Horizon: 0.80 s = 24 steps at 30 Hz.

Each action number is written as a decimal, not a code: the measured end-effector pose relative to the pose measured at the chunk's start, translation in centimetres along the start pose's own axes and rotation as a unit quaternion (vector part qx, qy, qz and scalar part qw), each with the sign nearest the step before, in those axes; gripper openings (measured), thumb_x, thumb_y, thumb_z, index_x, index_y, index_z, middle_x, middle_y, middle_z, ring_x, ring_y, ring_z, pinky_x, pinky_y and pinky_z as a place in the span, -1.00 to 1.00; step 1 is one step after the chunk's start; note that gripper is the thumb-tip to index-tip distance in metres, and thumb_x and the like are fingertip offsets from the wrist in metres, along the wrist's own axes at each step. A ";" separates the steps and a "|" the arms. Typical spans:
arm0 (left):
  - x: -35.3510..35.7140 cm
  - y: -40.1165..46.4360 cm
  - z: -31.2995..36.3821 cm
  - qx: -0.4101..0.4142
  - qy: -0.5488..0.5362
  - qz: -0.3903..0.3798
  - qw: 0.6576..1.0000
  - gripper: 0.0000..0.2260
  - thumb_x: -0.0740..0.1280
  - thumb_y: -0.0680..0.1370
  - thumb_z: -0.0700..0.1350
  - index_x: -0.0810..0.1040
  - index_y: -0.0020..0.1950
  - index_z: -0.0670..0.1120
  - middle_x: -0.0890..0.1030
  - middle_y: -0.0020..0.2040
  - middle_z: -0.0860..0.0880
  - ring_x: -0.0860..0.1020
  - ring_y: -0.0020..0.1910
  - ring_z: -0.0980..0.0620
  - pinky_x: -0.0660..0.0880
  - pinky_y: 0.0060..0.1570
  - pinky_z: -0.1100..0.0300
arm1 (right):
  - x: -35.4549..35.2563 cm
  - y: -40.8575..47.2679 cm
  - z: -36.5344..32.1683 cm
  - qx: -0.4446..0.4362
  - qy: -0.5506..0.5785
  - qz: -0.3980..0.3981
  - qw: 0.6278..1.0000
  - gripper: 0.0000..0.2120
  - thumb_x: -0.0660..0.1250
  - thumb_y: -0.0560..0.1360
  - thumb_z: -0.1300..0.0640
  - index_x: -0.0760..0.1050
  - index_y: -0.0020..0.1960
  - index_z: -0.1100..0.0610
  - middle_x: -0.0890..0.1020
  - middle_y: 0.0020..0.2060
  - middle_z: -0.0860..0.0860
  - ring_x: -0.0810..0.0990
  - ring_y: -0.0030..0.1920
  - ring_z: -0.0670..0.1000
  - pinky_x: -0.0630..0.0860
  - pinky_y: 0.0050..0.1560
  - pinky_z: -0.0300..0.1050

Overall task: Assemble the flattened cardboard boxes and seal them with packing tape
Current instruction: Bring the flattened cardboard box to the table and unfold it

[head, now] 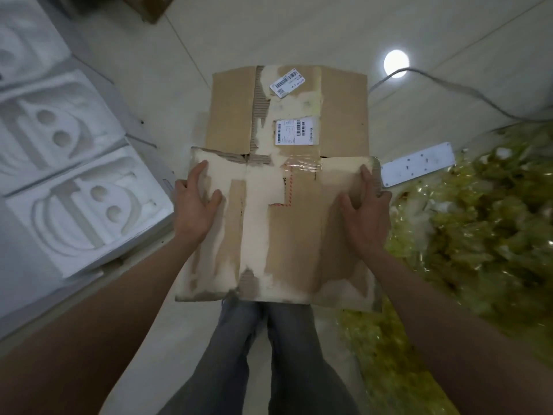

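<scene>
The cardboard box [278, 232] lies on the floor [209, 40] in front of my legs, its near face scarred where old tape stripped the paper. I hold it by both side edges, presumably to square it up. My left hand [196, 202] grips the left edge, fingers on top. My right hand [366, 211] grips the right edge likewise. White foam inserts [77, 205] sit left; a power strip [419, 166] and yellow plastic scraps [478, 220] right. No tape visible.
</scene>
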<state>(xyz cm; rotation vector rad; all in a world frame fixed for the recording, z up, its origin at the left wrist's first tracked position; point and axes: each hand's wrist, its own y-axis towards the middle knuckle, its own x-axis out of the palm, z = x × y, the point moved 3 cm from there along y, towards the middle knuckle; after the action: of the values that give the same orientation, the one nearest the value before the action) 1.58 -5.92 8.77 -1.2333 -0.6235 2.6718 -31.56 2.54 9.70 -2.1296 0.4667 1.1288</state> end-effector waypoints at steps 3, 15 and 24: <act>-4.9 -1.4 4.8 0.009 0.000 0.009 1.000 -0.45 0.36 0.58 -0.01 0.26 0.53 0.16 0.41 0.26 -0.19 0.42 -0.05 -0.03 0.34 0.04 0.14 | -5.8 -1.8 -3.3 0.001 0.005 0.017 1.000 -0.40 0.27 0.57 -0.18 0.13 0.54 -0.24 0.38 0.11 0.12 0.40 -0.08 0.07 0.37 -0.04 -0.09; -29.0 -8.5 27.8 0.079 -0.016 0.062 0.995 -0.47 0.35 0.59 0.01 0.27 0.53 0.15 0.40 0.27 -0.17 0.39 0.03 0.03 0.33 0.08 0.20 | -33.2 -8.2 -19.7 -0.011 0.038 0.085 0.996 -0.42 0.28 0.55 -0.17 0.16 0.52 -0.29 0.31 0.00 0.01 0.38 -0.15 0.05 0.32 -0.04 -0.11; -43.3 -14.3 42.2 0.124 -0.045 0.107 0.985 -0.47 0.39 0.56 0.02 0.31 0.50 0.12 0.41 0.27 -0.17 0.44 0.21 -0.15 0.38 0.15 0.09 | -52.0 -12.9 -29.4 -0.034 0.063 0.121 0.990 -0.42 0.28 0.53 -0.19 0.16 0.50 -0.30 0.39 0.07 0.07 0.58 0.01 0.24 0.42 0.03 0.00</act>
<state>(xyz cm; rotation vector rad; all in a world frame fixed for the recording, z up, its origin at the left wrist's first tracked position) -2.44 -18.58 69.46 -1.1752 -0.1648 2.8816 -35.98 -8.98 69.53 -2.2570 0.7721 1.1589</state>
